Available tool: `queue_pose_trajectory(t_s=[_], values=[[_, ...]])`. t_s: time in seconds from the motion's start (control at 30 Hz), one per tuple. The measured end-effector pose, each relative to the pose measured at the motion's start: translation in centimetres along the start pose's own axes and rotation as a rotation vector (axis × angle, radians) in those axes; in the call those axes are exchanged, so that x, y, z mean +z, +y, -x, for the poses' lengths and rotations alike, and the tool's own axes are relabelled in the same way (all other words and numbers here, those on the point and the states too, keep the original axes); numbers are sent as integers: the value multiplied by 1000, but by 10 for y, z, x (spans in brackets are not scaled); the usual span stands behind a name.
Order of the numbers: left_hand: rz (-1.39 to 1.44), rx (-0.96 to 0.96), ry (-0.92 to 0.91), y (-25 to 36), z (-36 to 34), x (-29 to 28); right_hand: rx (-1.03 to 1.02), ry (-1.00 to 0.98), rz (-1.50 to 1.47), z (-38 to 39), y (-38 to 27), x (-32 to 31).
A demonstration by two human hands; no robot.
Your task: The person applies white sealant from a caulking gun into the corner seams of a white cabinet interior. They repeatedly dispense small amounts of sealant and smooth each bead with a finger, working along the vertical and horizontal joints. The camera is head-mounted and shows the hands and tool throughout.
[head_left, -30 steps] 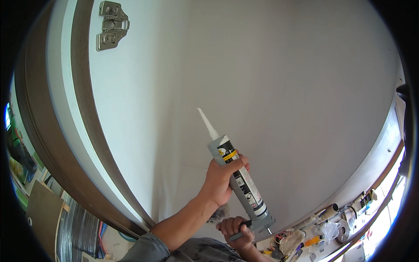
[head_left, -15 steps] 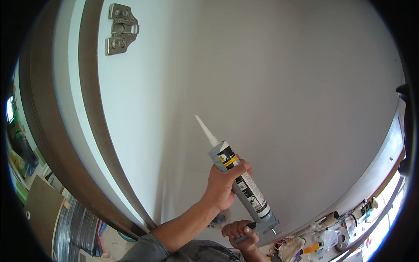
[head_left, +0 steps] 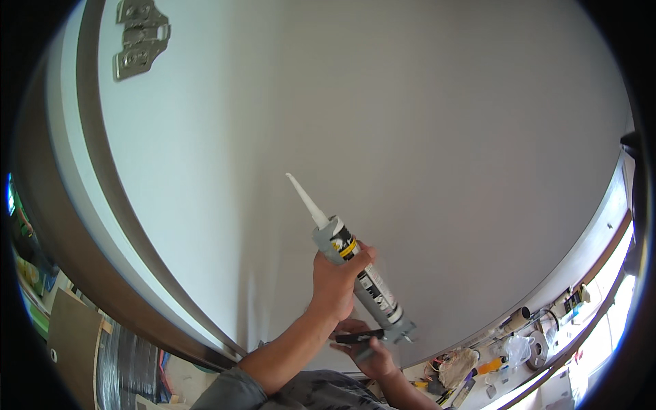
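A grey caulking gun (head_left: 402, 329) with a sealant cartridge (head_left: 378, 290) is held at a slant, its white nozzle (head_left: 306, 199) pointing up and left. My left hand (head_left: 336, 277) is wrapped round the front half of the barrel, thumb across the label. Lower down, my right hand (head_left: 369, 352) is closed about the gun's handle and dark trigger (head_left: 360, 336). Some of its fingers are hidden behind the trigger and my left forearm. The nozzle tip appears in front of a pale cabinet panel (head_left: 437, 150); whether it touches cannot be seen.
A metal hinge (head_left: 140, 37) is fixed to the panel at upper left, beside a brown edge strip (head_left: 102, 130). At lower right, a cluttered surface holds a tape roll (head_left: 538, 347) and an orange object (head_left: 489, 366). Boards (head_left: 72, 335) and a plastic-wrapped stack (head_left: 126, 365) stand at lower left.
The hinge and panel edge have shifted left in view. The gun and my left hand sit slightly further left. My right hand's fingers have shifted around the trigger, which now shows more.
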State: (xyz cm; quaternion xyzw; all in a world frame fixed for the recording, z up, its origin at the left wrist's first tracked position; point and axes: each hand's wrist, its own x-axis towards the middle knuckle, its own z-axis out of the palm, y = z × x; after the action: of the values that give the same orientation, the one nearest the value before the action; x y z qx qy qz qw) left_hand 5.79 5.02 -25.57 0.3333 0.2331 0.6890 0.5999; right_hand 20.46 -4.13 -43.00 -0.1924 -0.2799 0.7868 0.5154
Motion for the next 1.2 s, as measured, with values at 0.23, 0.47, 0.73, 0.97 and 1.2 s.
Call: queue_pose_trajectory(t_s=[0.23, 0.47, 0.73, 0.97, 1.2], values=[[-493, 116, 52, -1, 25, -37, 204, 23, 966, 12, -55, 23], [-816, 92, -92, -4, 67, -48, -783, -226, 598, -53, -113, 133], [-858, 83, -86, -10, 84, -56, -606, -186, 435, -79, -93, 154], [-867, 42, -58, -14, 80, -71, -561, -150, 399, -92, -79, 136], [-1000, 79, -48, -25, 69, -84, -736, -212, 496, -113, -71, 116]])
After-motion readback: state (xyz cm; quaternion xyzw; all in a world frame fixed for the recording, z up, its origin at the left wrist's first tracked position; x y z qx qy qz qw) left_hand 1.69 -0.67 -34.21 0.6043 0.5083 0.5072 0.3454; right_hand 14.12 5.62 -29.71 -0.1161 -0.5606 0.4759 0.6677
